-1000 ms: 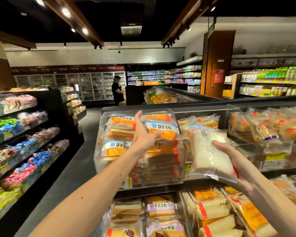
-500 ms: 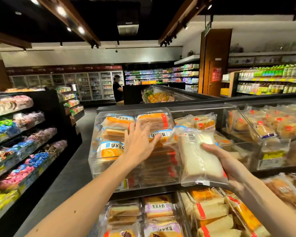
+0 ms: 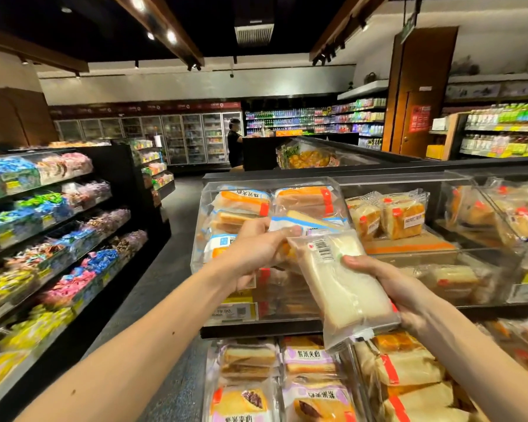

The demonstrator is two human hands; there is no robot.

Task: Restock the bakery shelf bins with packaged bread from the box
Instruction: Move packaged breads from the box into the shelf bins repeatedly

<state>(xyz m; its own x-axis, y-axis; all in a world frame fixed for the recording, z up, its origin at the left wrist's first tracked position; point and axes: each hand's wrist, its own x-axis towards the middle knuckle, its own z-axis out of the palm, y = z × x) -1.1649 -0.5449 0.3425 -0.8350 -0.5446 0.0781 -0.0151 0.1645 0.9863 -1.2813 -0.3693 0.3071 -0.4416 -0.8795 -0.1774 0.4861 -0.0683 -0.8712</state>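
While it is held just in front of the clear bin [image 3: 226,312], the white bread packet [image 3: 345,287] is counted as not yet stocked. Item: one soft white loaf in clear film, barcode side up, tilted with its upper end toward the bin. Holders: the right hand [image 3: 406,293] is wrapped round the packet's lower half, thumb on top and fingers beneath; the left hand [image 3: 256,254] is curled at the upper corner, where the film seems to be pinched. Bin contents: orange-labelled packets [image 3: 241,199] are stacked inside almost to the rim. To the right of the bin, a neighbouring bin [image 3: 439,257] holding red-tagged toast packets [image 3: 403,214] is noted, with room left in it; below the bin, purple-labelled packets [image 3: 308,357] are shelved. The supply box is not seen. Risks, as judged: little space is left in the bin, so a forced entry could crush the soft loaf or tip the top packets over the rim; the smooth film could slip from the corner pinch; the labels differ, so a misplacement is possible.
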